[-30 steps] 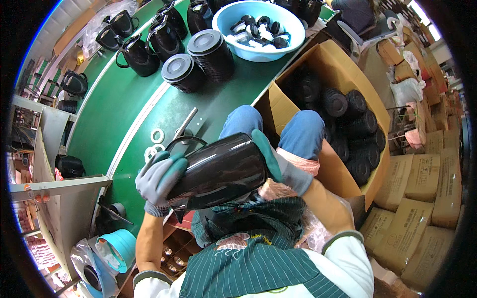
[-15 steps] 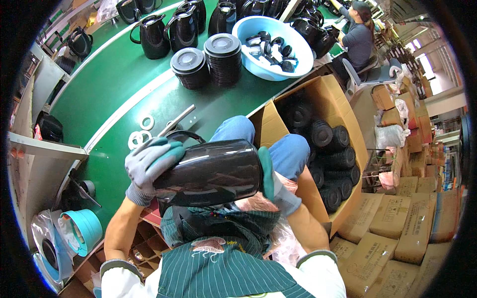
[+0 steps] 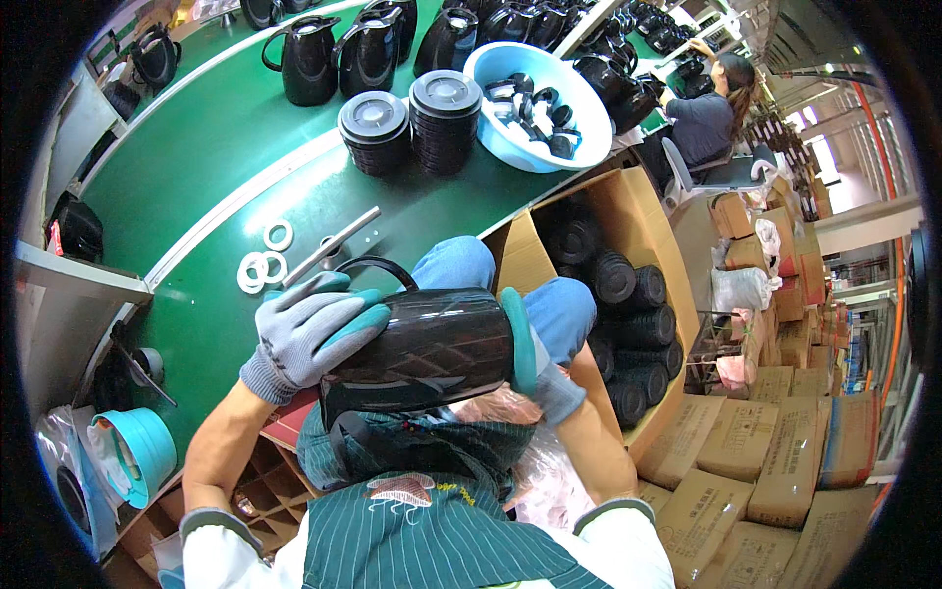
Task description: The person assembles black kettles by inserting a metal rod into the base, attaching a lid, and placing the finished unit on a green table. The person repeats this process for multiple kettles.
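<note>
A glossy black jug (image 3: 422, 346) lies sideways over my lap, its handle (image 3: 385, 265) toward the table. My left hand (image 3: 319, 332), in a grey and green glove, wraps round the jug's left end. My right hand (image 3: 535, 353), gloved alike, presses against its right end, the palm side hidden. Beyond the left hand, on the green table (image 3: 231, 118), a metal rod (image 3: 334, 245) slants upward. Beside the rod lie several white rings (image 3: 279, 235).
Two stacks of black lids (image 3: 374, 123) stand near a light blue basin (image 3: 520, 152) of small black and white parts. Several black jugs (image 3: 309, 64) stand behind. On my right is an open carton (image 3: 659, 231) of black stacked parts, then sealed cartons (image 3: 726, 506). A co-worker (image 3: 702, 128) sits far right.
The view has shifted a little. My left hand has moved along the jug's end and more of the handle shows. My right hand stays at the other end. The co-worker's arm is raised.
</note>
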The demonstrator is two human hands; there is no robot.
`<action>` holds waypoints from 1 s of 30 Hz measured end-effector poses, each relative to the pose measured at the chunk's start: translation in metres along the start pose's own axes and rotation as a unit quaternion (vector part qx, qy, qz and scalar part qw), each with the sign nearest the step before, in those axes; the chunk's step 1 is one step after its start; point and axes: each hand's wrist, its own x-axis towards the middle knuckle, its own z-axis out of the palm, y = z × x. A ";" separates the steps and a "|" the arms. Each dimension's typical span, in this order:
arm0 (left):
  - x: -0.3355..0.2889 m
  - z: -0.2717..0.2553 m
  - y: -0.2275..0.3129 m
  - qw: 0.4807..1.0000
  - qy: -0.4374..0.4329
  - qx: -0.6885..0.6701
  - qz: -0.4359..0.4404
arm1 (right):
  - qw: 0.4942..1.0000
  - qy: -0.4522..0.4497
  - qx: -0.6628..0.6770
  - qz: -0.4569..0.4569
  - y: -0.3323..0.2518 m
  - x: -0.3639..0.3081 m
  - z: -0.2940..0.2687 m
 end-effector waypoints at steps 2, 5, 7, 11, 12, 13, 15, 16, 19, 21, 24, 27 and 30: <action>-0.008 0.006 -0.005 0.991 0.011 -0.057 -0.119 | 0.981 -0.012 -0.181 -0.066 -0.018 -0.002 -0.005; -0.032 0.026 -0.012 0.874 0.004 -0.255 -0.412 | 0.942 0.046 -0.311 -0.115 -0.028 -0.008 0.008; -0.069 0.055 -0.018 0.792 0.004 -0.366 -0.488 | 0.948 0.077 -0.286 -0.116 -0.018 -0.008 0.016; -0.035 0.045 -0.006 0.889 0.048 -0.265 -0.372 | 0.990 0.086 -0.069 -0.085 -0.007 0.001 0.022; -0.015 0.031 -0.006 0.958 0.075 -0.128 -0.245 | 0.993 0.086 -0.004 -0.078 -0.003 0.002 0.022; 0.013 0.004 -0.009 0.993 0.008 -0.044 -0.107 | 0.996 0.042 0.057 -0.047 0.018 -0.008 0.007; 0.012 0.001 -0.011 0.999 -0.036 -0.010 -0.028 | 0.983 -0.040 0.174 0.030 0.059 -0.023 -0.020; 0.012 0.004 -0.010 0.997 -0.035 -0.034 -0.057 | 1.000 0.006 0.015 0.011 0.038 -0.022 -0.009; -0.020 0.038 -0.009 0.901 -0.018 -0.210 -0.380 | 0.984 0.112 -0.132 -0.039 -0.033 -0.006 0.028; -0.051 0.066 -0.017 0.758 0.006 -0.437 -0.484 | 0.926 0.048 -0.337 -0.162 -0.036 0.002 0.004; -0.058 0.084 -0.004 0.804 -0.078 -0.418 -0.416 | 0.903 0.017 -0.321 -0.285 -0.040 -0.003 0.005; -0.127 0.118 -0.003 0.440 -0.006 -0.655 -0.615 | 0.893 0.014 -0.323 -0.312 -0.058 0.003 0.009; -0.123 0.114 0.002 0.525 0.015 -0.573 -0.630 | 0.945 0.070 -0.234 -0.218 -0.056 -0.007 0.016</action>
